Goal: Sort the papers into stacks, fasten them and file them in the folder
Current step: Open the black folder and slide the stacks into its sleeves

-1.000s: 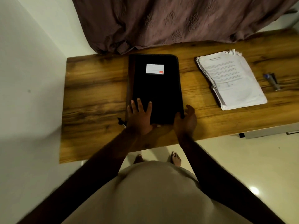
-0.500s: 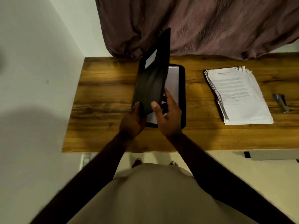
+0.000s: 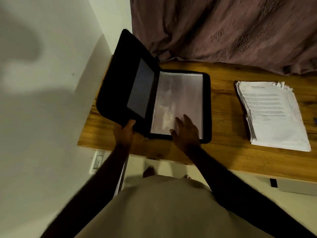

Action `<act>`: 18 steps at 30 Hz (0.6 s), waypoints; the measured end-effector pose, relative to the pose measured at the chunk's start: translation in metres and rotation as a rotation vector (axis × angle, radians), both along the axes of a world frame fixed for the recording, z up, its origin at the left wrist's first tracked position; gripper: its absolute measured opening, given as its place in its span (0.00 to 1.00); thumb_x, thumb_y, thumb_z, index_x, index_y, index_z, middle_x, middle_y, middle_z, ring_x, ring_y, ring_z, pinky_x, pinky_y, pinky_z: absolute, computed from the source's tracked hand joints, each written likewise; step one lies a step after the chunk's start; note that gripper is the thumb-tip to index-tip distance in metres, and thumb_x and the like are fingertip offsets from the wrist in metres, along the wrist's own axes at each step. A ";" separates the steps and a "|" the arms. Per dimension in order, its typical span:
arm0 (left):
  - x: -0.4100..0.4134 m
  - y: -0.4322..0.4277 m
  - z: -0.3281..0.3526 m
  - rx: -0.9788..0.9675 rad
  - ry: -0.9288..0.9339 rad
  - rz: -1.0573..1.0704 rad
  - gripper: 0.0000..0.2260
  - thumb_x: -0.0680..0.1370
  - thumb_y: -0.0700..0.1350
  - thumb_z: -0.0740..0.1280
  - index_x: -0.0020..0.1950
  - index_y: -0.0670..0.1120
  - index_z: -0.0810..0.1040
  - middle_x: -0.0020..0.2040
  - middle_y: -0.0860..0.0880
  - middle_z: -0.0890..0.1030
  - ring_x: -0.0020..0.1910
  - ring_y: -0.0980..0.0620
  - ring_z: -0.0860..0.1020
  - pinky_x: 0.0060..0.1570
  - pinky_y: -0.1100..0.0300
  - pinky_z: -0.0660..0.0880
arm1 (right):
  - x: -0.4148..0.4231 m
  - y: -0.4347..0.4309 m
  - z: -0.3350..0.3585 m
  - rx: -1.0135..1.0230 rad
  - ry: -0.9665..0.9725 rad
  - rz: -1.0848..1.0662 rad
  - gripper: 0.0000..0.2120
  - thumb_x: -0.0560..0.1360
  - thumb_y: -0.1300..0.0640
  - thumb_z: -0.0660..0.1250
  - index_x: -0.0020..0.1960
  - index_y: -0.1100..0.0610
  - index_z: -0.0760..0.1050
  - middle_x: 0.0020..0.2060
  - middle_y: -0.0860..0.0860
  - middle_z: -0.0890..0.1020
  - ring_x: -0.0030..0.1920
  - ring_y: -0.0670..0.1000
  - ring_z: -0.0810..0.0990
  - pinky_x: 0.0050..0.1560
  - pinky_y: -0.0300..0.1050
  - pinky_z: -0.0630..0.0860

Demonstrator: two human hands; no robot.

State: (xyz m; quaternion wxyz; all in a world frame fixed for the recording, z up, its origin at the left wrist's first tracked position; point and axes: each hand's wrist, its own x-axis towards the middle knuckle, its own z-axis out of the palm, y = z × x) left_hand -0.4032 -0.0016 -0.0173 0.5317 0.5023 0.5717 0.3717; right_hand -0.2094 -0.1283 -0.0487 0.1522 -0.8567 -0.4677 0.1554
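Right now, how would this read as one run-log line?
folder: open on table | left hand: grips raised cover | right hand: open over clear sleeve | papers: stacked right of folder

Bare table (image 3: pixel 223 117) between open folder (image 3: pixel 206 107) and paper stack (image 3: pixel 274 117)

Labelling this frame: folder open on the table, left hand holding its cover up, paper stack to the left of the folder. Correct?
No: the paper stack lies right of the folder, not left, per the head view. The folder is open on the table, left hand holding its cover up.
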 end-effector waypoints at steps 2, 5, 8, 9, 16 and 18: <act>-0.012 0.007 -0.007 -0.054 -0.049 0.005 0.02 0.73 0.45 0.73 0.40 0.50 0.84 0.39 0.53 0.84 0.44 0.45 0.82 0.46 0.48 0.78 | 0.003 -0.005 -0.008 -0.077 0.018 -0.025 0.32 0.82 0.40 0.57 0.81 0.51 0.54 0.81 0.58 0.48 0.81 0.58 0.47 0.79 0.57 0.50; -0.020 0.004 -0.004 -0.188 -0.119 -0.064 0.03 0.77 0.46 0.72 0.50 0.50 0.84 0.50 0.45 0.86 0.50 0.42 0.84 0.44 0.49 0.82 | 0.006 -0.007 -0.014 -0.123 0.055 -0.045 0.32 0.82 0.39 0.56 0.82 0.48 0.50 0.81 0.58 0.44 0.81 0.59 0.43 0.79 0.56 0.44; -0.025 0.000 -0.010 -0.286 -0.056 -0.118 0.08 0.81 0.47 0.68 0.57 0.45 0.80 0.48 0.45 0.86 0.40 0.48 0.85 0.31 0.59 0.80 | 0.008 -0.008 -0.018 -0.135 0.033 -0.035 0.32 0.82 0.39 0.55 0.82 0.47 0.49 0.81 0.60 0.44 0.81 0.60 0.44 0.80 0.57 0.45; -0.027 0.000 -0.013 -0.304 -0.021 -0.117 0.11 0.80 0.50 0.69 0.58 0.45 0.80 0.47 0.44 0.86 0.38 0.49 0.85 0.30 0.59 0.79 | 0.009 -0.008 -0.020 -0.138 0.028 -0.034 0.32 0.82 0.39 0.54 0.82 0.47 0.50 0.81 0.60 0.44 0.81 0.60 0.44 0.80 0.57 0.45; -0.035 0.000 -0.024 -0.432 0.094 -0.131 0.19 0.77 0.57 0.71 0.57 0.43 0.81 0.41 0.43 0.84 0.36 0.46 0.82 0.34 0.54 0.79 | 0.014 -0.012 -0.022 -0.131 -0.011 -0.093 0.31 0.81 0.38 0.55 0.80 0.41 0.50 0.80 0.64 0.42 0.80 0.65 0.41 0.79 0.61 0.43; -0.041 0.004 -0.031 -0.521 0.069 -0.161 0.24 0.75 0.60 0.71 0.58 0.40 0.80 0.39 0.44 0.82 0.33 0.47 0.81 0.34 0.54 0.78 | 0.014 -0.013 -0.023 -0.143 -0.013 -0.123 0.31 0.80 0.37 0.56 0.80 0.39 0.49 0.79 0.64 0.39 0.79 0.66 0.38 0.77 0.61 0.41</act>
